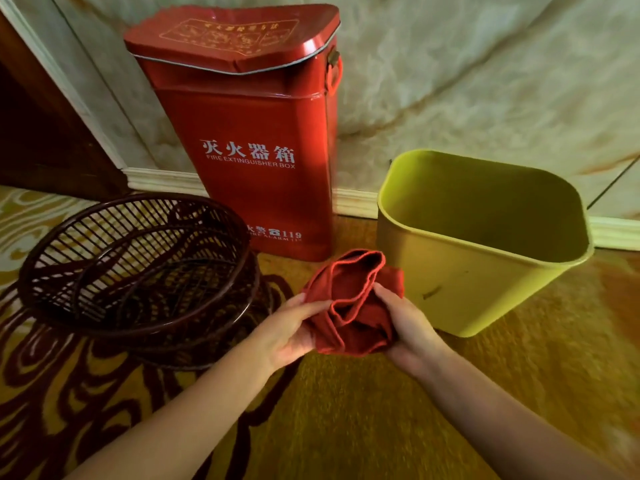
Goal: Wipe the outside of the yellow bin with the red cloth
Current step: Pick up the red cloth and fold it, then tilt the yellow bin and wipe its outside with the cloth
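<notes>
- Both of my bare hands meet in front of me around a crumpled red cloth point(351, 306), held up above the patterned gold and dark red carpet point(346, 410).
- None of the wiping looks done yet, as I judge it: the cloth is bunched between my palms and touches nothing but my hands.
- Just beyond my right hand and a little to its right stands the open yellow plastic bin point(474, 268), upright on the carpet and with nothing visible inside it. A small dark mark shows on the wall that faces my grip.
- My left hand point(289, 332) is cupped under and beside the left edge of the cloth, fingers curled loosely and the thumb resting along the top of a fold.
- My right hand point(407, 327) wraps the right side of the cloth, its fingers pressed into the folds; this hand grasps more firmly than the left.
- Neither hand is released, and neither is clenched tight. Together they seem to be gathering the cloth into a pad.
- What remains, I judge, is the whole job: bringing the cloth against the bin's outer walls and rubbing around them.
- Left of my grip sits a round dark brown slatted basket point(138, 261), well apart from the cloth.
- Beyond my grip, against the pale wall, stands a tall red metal fire extinguisher box point(249, 133).
</notes>
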